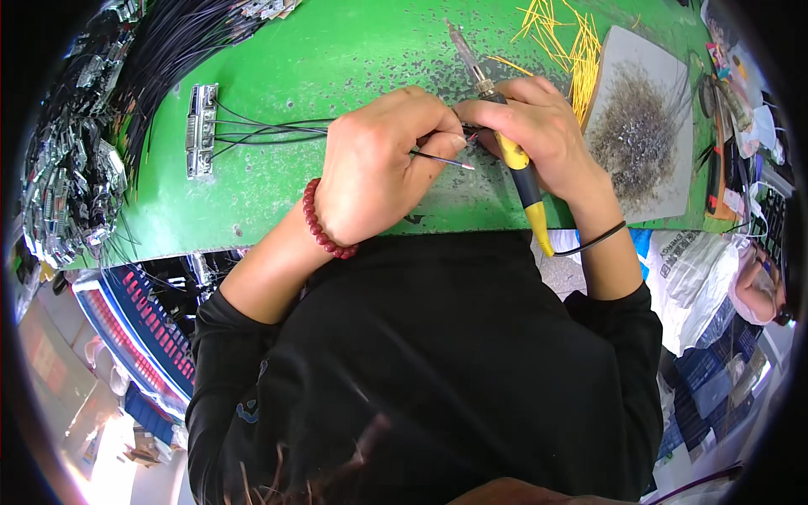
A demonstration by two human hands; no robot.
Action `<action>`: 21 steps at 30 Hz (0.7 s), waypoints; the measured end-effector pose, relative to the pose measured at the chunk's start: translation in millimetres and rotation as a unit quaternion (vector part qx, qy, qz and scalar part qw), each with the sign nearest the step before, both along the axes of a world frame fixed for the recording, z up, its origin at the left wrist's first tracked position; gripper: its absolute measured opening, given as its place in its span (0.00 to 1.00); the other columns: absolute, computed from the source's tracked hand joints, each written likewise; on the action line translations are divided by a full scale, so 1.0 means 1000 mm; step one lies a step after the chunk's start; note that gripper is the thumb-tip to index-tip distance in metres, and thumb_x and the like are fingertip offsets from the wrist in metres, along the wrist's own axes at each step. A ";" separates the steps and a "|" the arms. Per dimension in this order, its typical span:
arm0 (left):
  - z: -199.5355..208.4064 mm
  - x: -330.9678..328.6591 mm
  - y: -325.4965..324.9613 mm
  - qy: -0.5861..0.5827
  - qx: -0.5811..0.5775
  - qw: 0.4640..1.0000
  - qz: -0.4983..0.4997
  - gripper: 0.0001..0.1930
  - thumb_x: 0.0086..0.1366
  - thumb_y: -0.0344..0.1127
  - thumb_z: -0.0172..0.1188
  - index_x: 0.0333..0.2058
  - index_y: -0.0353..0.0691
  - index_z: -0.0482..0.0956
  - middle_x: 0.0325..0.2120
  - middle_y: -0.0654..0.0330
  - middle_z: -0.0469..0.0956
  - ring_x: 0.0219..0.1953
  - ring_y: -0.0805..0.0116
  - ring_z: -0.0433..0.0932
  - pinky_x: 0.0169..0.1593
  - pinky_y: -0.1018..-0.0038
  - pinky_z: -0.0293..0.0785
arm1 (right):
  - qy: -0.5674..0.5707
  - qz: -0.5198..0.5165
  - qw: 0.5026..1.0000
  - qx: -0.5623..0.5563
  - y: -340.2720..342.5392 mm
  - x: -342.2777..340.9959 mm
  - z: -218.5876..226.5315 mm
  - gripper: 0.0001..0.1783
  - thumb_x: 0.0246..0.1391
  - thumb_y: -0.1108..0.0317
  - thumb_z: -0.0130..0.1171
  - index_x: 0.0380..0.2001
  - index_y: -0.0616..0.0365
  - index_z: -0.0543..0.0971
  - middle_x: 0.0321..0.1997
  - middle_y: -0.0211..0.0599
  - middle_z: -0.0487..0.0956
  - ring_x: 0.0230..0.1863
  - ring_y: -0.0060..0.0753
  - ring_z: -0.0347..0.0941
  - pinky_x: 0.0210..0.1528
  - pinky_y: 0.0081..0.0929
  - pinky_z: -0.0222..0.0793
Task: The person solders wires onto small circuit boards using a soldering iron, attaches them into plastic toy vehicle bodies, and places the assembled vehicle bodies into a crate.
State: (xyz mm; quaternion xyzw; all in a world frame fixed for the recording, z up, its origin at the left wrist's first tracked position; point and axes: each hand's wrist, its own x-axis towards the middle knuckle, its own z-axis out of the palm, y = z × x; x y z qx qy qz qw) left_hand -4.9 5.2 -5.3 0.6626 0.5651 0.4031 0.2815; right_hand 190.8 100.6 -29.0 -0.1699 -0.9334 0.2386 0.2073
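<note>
My left hand (374,156) is closed with a pinch around several thin black wires (316,132). They run left to a silvery metal connector strip (200,130) lying on the green worktop (261,198). One wire's stripped end pokes out below the left fingertips. Across my right hand (547,139) lies a yellow and black soldering iron (526,181), gripped with its metal tip pointing up and away from the wires. The right fingertips almost meet the left ones at the wire ends; whether they also pinch a wire is hidden. A dark cord leaves the iron's handle and passes over my right wrist.
Loose yellow wires (581,71) lie at the far right, beside a grey board (613,63) covered in dark residue. Black wires (172,55) and a heap of metal connectors (71,185) fill the left side. A blue crate (147,328) stands below the table edge.
</note>
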 end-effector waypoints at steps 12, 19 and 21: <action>-0.029 0.020 0.010 0.097 0.065 0.993 -0.028 0.05 0.50 0.26 0.62 0.25 0.39 0.74 0.28 0.60 0.77 0.32 0.58 0.76 0.33 0.67 0.74 | 0.061 -0.169 0.983 -0.025 -0.037 -0.001 0.000 0.29 0.36 0.75 0.67 0.48 0.48 0.77 0.23 0.30 0.71 0.27 0.37 0.67 0.30 0.32 0.64; -0.027 0.024 0.014 0.104 0.044 0.993 -0.037 0.06 0.50 0.22 0.64 0.26 0.36 0.76 0.32 0.57 0.79 0.36 0.58 0.78 0.40 0.69 0.75 | 0.224 -0.301 0.896 -0.237 -0.054 0.062 0.023 0.23 0.61 0.57 0.55 0.51 0.65 0.74 0.30 0.37 0.82 0.28 0.19 0.76 0.27 0.14 0.65; -0.027 0.022 0.016 0.098 0.048 0.993 -0.052 0.05 0.50 0.21 0.64 0.26 0.35 0.77 0.32 0.56 0.80 0.36 0.58 0.78 0.41 0.69 0.75 | 0.285 -0.347 0.856 -0.256 -0.062 0.097 0.009 0.30 0.61 0.48 0.51 0.50 0.68 0.75 0.26 0.37 0.80 0.26 0.18 0.73 0.24 0.13 0.61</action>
